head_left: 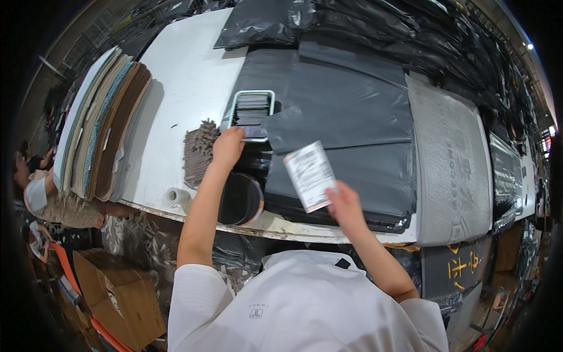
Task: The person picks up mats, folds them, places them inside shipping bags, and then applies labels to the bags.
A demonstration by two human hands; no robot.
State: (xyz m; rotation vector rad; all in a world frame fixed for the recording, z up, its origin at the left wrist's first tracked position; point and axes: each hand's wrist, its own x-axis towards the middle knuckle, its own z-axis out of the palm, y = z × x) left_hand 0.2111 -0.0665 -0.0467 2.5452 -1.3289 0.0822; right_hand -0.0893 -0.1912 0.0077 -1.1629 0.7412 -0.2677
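Note:
My right hand pinches a white printed label sheet by its lower right corner, above a stack of dark grey plastic mailing bags. My left hand reaches to the near left corner of a small pale green tray. Its fingers are closed there; whether they grip the rim or a card is hidden. Several thin dark cards or sheets stand packed in the tray, with a purplish one at the near end. Beside my left forearm lies a brown-grey shaggy textile piece.
A round black-topped container and a white roll sit near the table edge. Folded mats stand at left, beside another person. Grey packaging lies at right; black bags pile behind. A cardboard box is below left.

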